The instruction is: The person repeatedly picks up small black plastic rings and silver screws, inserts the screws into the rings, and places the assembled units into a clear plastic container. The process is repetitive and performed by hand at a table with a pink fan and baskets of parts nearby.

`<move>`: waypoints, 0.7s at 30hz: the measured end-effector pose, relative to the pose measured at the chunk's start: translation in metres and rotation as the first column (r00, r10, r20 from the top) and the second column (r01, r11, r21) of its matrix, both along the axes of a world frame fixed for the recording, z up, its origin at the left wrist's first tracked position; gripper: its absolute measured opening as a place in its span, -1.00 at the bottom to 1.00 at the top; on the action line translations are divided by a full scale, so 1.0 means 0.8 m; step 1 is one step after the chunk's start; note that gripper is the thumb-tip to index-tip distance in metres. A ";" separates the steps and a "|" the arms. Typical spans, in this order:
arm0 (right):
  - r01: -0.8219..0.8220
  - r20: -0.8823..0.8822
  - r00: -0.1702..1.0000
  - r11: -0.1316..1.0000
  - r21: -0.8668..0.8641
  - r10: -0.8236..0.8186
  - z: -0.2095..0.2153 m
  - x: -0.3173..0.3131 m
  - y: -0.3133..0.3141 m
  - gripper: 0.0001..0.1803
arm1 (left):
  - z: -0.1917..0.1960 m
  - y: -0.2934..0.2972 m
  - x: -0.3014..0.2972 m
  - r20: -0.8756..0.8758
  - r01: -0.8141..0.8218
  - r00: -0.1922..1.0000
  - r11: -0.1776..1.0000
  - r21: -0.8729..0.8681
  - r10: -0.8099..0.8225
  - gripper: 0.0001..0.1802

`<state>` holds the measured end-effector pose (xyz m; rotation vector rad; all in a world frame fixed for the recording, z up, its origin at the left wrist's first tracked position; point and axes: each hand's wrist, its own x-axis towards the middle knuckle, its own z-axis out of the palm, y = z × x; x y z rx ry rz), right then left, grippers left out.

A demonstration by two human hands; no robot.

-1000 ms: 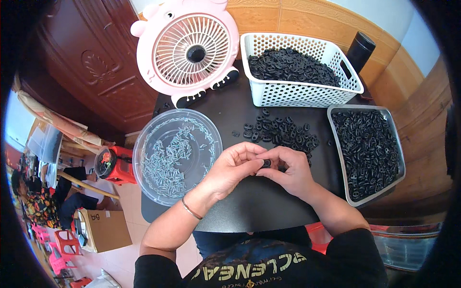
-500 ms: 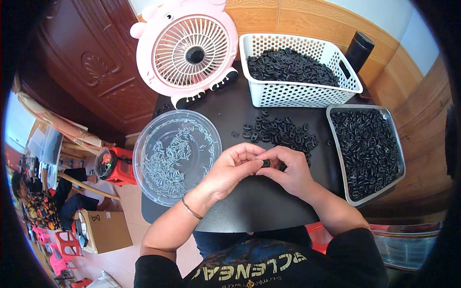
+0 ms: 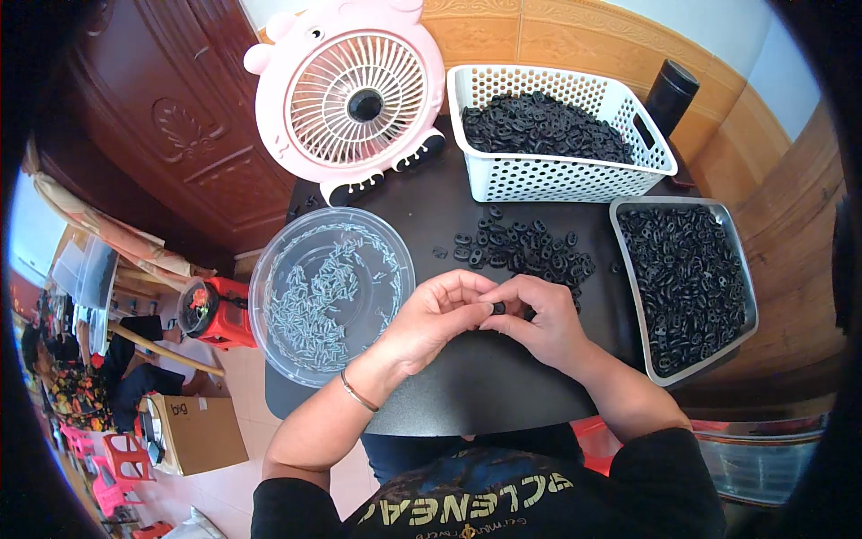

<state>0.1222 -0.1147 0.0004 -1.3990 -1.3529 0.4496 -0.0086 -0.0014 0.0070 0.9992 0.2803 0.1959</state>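
Observation:
Close together over the dark table, my left hand (image 3: 442, 314) and my right hand (image 3: 542, 314) both pinch one small black oval plastic piece (image 3: 498, 307). Its far side is hidden by the fingers. Just beyond my hands lies a loose pile of similar black pieces (image 3: 525, 244), some of them with two holes. To the left of my left wrist stands a round clear plastic tub (image 3: 260, 337) holding many small silvery pins (image 3: 310, 310). A metal tray (image 3: 751, 334) full of black pieces (image 3: 684, 278) sits to the right of my right hand.
A white perforated basket (image 3: 557, 180) with more black pieces stands at the back, a black cylinder (image 3: 672, 97) behind its right corner. The pink fan (image 3: 269, 108) is at the back left. Off the table's left side are a cardboard box (image 3: 205, 436), red stools and a seated person (image 3: 85, 386).
My hands stay almost in place. The black piece between the fingertips has turned slightly.

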 end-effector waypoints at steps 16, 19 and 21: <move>0.115 -0.124 0.986 0.993 -0.002 -0.114 -0.001 -0.001 -0.003 -0.71 | 0.019 -0.005 -0.009 0.117 -0.307 0.951 0.838 0.452 0.285 -0.71; 0.135 -0.023 0.991 0.987 0.088 -0.133 0.005 0.001 0.001 -0.71 | 0.058 -0.002 -0.024 0.393 -0.582 0.808 0.491 0.648 0.440 -0.47; 0.153 0.067 0.984 0.978 0.141 -0.164 0.003 0.001 -0.001 -0.71 | 0.108 -0.008 -0.043 0.699 -0.751 0.645 0.086 0.654 0.309 -0.38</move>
